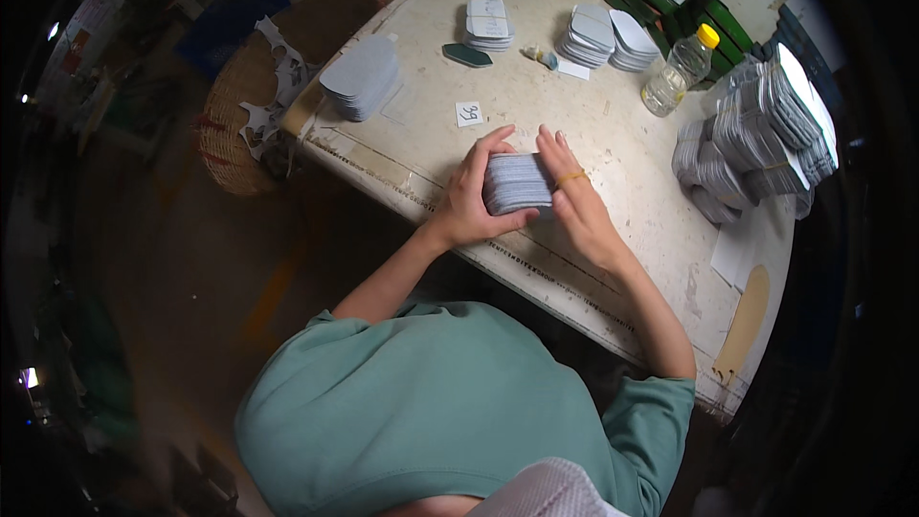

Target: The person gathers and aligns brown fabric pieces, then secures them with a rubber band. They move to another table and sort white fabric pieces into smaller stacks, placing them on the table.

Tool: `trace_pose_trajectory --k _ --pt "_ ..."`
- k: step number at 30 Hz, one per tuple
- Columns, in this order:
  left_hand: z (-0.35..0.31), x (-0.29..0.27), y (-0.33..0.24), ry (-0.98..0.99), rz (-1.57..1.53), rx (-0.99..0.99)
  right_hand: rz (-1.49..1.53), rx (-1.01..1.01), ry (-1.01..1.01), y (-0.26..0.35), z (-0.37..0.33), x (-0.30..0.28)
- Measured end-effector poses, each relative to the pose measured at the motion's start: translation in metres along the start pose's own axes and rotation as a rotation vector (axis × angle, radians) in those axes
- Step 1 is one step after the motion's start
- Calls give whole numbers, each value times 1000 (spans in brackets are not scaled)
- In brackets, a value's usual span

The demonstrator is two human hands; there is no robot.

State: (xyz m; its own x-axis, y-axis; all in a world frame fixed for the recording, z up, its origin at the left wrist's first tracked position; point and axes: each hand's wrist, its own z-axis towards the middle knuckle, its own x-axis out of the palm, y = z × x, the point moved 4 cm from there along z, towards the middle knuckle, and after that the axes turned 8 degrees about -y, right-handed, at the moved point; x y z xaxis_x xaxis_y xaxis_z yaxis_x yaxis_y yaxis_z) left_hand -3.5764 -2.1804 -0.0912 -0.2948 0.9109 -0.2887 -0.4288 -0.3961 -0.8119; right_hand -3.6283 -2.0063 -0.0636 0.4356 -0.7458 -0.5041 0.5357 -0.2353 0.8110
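Near the table's front edge, a stack of grey, flat, cut pieces with rounded corners (520,182) stands between my two hands. My left hand (471,193) is closed round its left end, thumb along the near side and fingers at the far side. Against the right end presses my right hand (579,193), its fingers fairly straight and its thumb by the near corner. A yellow rubber band (572,176) lies across the fingers of my right hand. Just beyond the stack is a small white paper card with handwriting (468,114).
Another grey stack (362,77) stands at the table's left edge. Banded stacks (489,21), a dark green flat piece (466,56) and a yellow-capped bottle (682,72) are farther back. Large bundles (756,129) fill the right side. A wicker basket (230,124) sits left of the table.
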Motion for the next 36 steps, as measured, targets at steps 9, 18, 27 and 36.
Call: trace_pose_trajectory --k 9,18,27,36 --pt "4 1 -16 -21 145 40 452 347 -114 -21 -7 12" --pt "23 -47 -19 -26 360 43 -6 146 -454 -43 -4 -22" --pt "53 -251 55 -814 -98 -263 -200 1 -300 -25 -6 -6" --pt "61 -284 169 -578 -269 -807 -176 42 -305 -27 -8 -7"
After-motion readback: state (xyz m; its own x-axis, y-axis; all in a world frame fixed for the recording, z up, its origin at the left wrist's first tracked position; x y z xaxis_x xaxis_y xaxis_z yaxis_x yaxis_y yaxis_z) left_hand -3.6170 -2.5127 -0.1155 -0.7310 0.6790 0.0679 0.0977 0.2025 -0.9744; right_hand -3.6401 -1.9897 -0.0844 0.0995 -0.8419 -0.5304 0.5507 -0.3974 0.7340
